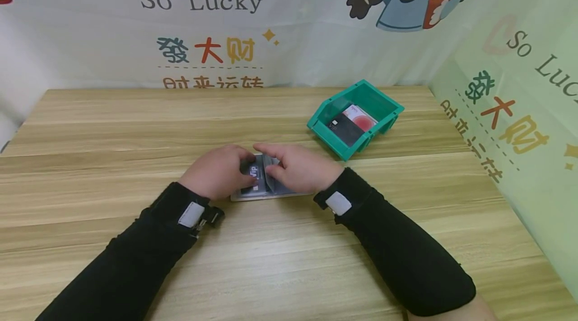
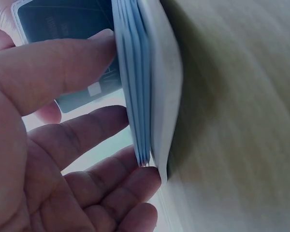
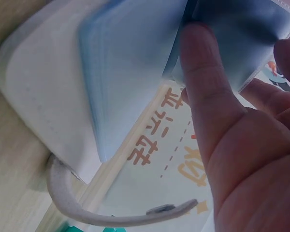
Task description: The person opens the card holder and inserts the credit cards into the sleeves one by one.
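Note:
A card holder (image 1: 289, 191) with a pale cover and clear plastic sleeves lies open on the table. My left hand (image 1: 215, 173) grips its left side, thumb on the stacked sleeves (image 2: 133, 92) and fingertips at the far edge. In the head view, a dark card (image 1: 255, 175) with light lettering shows between the left thumb and fingers. My right hand (image 1: 303, 166) pinches one raised sleeve (image 3: 232, 43) between thumb and fingers. In the left wrist view a dark card (image 2: 63, 21) with a light square shows in the raised sleeve. A pale strap (image 3: 67, 198) sticks out from the cover.
A green open bin (image 1: 368, 98) stands behind and right of the right hand. Inside it lie a dark card (image 1: 345, 130) and a white and red card (image 1: 363, 119). Printed cloth (image 1: 302, 60) hangs along the wooden table's (image 1: 135, 130) back and right edges.

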{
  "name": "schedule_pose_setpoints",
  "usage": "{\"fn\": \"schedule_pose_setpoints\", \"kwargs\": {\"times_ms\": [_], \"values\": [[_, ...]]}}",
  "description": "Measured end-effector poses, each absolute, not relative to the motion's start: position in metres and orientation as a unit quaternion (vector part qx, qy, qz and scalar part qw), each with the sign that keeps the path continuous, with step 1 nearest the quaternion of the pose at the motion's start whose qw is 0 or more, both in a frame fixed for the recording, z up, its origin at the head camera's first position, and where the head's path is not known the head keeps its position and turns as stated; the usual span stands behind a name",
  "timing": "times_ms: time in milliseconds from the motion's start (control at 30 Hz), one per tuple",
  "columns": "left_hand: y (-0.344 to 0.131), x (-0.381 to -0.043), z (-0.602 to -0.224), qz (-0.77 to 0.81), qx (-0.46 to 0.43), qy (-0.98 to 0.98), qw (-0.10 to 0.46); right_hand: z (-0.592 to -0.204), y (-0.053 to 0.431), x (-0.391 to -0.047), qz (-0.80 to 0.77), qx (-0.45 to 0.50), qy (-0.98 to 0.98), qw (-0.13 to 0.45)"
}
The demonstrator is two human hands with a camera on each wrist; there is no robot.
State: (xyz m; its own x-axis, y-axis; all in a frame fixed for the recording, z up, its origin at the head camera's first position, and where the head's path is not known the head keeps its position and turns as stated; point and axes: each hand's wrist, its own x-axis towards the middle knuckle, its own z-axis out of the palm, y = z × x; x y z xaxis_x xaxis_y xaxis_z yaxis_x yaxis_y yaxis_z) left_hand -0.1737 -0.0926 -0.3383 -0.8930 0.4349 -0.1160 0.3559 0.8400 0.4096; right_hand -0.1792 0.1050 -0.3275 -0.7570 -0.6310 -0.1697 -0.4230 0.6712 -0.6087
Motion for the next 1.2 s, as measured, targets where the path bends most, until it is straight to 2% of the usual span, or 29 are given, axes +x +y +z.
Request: {"fn": "schedule_pose_setpoints", "kwargs": {"times_ms": [767, 1200], "values": [[-0.0969, -0.1791, -0.3422, 0.201, 0.212, 0.951, 0.096, -0.3269, 0.1037, -0.1759, -0.263, -0.301, 0.895, 0.196], [-0.1010, -0.1792, -0.3404, 0.202, 0.200, 0.952, 0.111, -0.3260, 0.1010, -0.1751, -0.216, -0.311, 0.902, 0.208]]}}
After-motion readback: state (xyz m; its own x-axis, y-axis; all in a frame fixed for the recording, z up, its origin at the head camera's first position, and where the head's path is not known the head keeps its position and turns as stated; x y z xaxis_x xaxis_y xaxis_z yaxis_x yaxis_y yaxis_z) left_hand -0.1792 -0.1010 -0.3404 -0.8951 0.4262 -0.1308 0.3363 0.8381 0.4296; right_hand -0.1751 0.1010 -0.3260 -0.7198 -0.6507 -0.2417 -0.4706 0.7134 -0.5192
